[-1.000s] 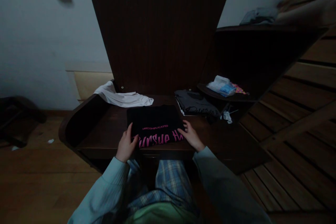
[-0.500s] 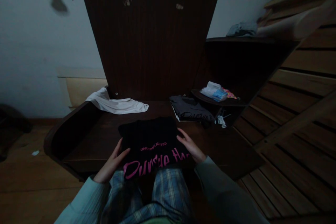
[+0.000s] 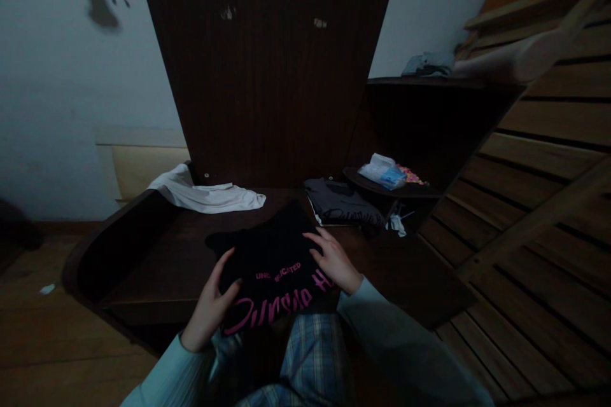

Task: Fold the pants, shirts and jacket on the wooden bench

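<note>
A black T-shirt with pink lettering lies on the dark wooden bench, its near edge reaching my knees. My left hand holds its left side, thumb on top and the other fingers partly hidden by the cloth. On the opposite side, my right hand has hold of the right edge, its fingers curled over the fabric. Between the hands the shirt buckles, and a crease breaks the small printed word.
A white garment drapes over the bench's left armrest. A folded dark grey shirt lies at the back right, beside a small shelf with a plastic packet. Wooden slats rise on the right.
Both hands have moved inward along the shirt's sides. The cloth between them has bunched, its far edge now uneven and the lettering creased. The view has shifted slightly.
</note>
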The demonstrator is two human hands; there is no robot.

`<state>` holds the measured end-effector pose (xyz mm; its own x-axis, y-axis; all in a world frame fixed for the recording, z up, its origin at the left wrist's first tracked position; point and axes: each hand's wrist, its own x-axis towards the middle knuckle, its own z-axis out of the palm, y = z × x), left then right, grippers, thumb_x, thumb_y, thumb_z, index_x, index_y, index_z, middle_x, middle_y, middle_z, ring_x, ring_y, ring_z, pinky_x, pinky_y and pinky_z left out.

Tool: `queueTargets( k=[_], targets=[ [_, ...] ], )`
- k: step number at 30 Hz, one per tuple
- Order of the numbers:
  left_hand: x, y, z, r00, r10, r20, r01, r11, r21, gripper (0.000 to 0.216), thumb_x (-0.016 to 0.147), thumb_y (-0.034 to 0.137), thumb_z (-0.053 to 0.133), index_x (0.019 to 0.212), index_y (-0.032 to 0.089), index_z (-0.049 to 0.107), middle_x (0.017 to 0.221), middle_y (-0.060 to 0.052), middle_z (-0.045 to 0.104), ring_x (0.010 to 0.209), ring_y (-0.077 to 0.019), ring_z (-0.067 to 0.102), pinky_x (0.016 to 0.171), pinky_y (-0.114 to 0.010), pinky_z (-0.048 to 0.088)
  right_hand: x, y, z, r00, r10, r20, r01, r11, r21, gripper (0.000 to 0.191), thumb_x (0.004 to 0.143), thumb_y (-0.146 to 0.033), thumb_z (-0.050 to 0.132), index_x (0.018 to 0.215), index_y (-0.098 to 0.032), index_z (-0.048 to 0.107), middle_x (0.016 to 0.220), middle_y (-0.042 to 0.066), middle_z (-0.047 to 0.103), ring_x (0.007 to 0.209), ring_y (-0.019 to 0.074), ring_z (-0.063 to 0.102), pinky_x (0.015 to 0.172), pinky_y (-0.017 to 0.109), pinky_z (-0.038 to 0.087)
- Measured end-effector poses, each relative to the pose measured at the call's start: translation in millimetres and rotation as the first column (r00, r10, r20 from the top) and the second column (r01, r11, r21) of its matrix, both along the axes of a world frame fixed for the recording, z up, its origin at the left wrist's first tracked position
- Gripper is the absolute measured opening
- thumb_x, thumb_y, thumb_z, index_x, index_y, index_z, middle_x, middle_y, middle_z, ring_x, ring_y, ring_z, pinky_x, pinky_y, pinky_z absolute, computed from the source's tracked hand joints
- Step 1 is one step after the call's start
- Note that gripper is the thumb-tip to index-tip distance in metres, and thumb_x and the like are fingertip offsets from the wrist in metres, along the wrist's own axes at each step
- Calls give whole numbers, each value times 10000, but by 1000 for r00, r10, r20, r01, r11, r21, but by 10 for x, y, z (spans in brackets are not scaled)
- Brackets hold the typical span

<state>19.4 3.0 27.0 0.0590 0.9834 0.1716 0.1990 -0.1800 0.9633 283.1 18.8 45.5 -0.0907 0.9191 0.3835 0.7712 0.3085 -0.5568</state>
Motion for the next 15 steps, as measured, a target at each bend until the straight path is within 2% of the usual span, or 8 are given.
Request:
queueTargets(
  k=[4, 7, 9, 12, 15],
  targets=[
    [370, 248, 390, 998, -30, -54, 41, 972, 232, 581, 742, 311, 520, 1286, 198, 351, 1302, -70, 411, 1194, -231, 381, 1021, -378, 276, 302, 59, 445, 988, -120, 100, 95, 970, 223, 393, 743, -130, 450, 1104, -238, 561, 1209, 64, 475, 1126, 204, 442, 970, 380, 350],
    [790, 577, 667, 996, -66, -61, 86, 900, 427, 557, 754, 254, 506, 1284, 202, 343, 1273, -68, 428, 1202, -214, 359, 1028, -390, 252, 746, 207, 804, 956, -256, 146, 187, 909, 371, 390, 737, -149, 457, 1106, -224, 559, 1192, 74, 480, 1113, 230, 446, 958, 422, 351],
    [1120, 830, 779, 994, -98, -51, 111, 859, 499, 533, 759, 224, 504, 1271, 209, 355, 1240, -72, 445, 1179, -207, 379, 1016, -390, 267, 1059, 350, 994, 922, -353, 160, 257, 865, 431, 381, 716, -148, 474, 1080, -198, 577, 1159, 90, 495, 1088, 251, 457, 939, 447, 360],
    [1621, 1182, 804, 992, -120, -50, 129, 868, 479, 515, 760, 214, 526, 1252, 193, 376, 1159, -86, 473, 1100, -197, 445, 982, -365, 312, 1422, 569, 1131, 873, -455, 176, 327, 814, 479, 377, 693, -115, 466, 1041, -165, 601, 1119, 106, 514, 1055, 257, 469, 923, 443, 370],
    [2031, 1449, 681, 983, -172, -66, 184, 889, 420, 514, 768, 216, 526, 1256, 203, 365, 1147, -87, 463, 1081, -195, 460, 972, -356, 320, 1601, 746, 1073, 835, -509, 207, 350, 782, 515, 398, 684, -76, 434, 1036, -152, 603, 1110, 115, 514, 1045, 257, 463, 925, 445, 361]
  ],
)
